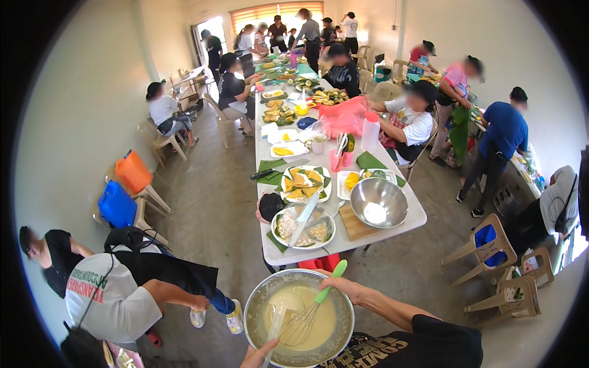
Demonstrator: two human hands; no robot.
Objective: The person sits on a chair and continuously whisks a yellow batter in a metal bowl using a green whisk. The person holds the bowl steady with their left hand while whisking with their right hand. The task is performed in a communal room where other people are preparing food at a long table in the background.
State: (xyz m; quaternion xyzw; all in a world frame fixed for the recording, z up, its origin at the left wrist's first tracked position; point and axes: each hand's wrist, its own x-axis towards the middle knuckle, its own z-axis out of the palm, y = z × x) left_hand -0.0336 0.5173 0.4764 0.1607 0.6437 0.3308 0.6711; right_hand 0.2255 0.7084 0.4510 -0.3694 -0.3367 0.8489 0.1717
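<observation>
A large metal mixing bowl (pixel 248 313) of pale yellow batter (pixel 322 337) sits close below me, past the near end of the table. My right hand (pixel 345 288) is closed around the green handle of a wire whisk (pixel 323 294), right at the bowl's far right rim; whether it also grips the rim is hard to tell. The whisk's wires dip into the batter. At the lower rim, my left hand (pixel 261 354) is closed on the clear handle of a spatula (pixel 277 322), whose batter-coated head rests in the mix.
On the long white table (pixel 396 208) ahead are a steel bowl (pixel 379 202) on a wooden board (pixel 356 226), a plate of filled food with a knife (pixel 304 221), and yellow slices on leaves (pixel 302 183). A person in a white shirt (pixel 116 300) bends at left. Plastic chairs (pixel 481 248) stand right.
</observation>
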